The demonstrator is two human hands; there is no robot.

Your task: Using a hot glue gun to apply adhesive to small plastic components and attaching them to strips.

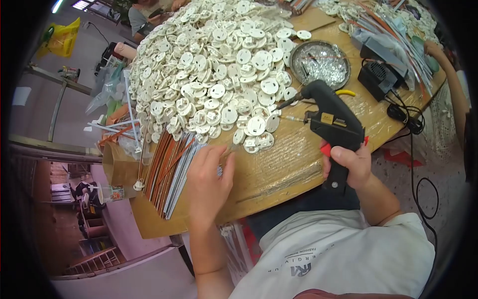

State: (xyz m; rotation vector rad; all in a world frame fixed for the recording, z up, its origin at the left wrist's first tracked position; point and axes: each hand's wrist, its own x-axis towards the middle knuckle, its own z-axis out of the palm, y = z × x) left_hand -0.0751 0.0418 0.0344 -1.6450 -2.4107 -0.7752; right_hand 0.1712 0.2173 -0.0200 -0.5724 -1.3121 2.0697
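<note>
My right hand is wrapped round the grip of a black soldering gun with a red trigger. Its thin tip and feed tube point left, toward the near right edge of a large heap of white round plastic discs. Just in front of that heap, my left hand hovers low over the table with fingers bent and a gap between thumb and forefinger. I make out nothing held in it. Beside it lies a bundle of brown and grey wires, partly hidden behind the hand. Several discs lie between my hands.
A round metal tray with shiny bits stands beyond the gun. A black power unit with a coiled cable sits on the right. Another person's arm reaches in at far right. A brown paper bag stands by the left table edge.
</note>
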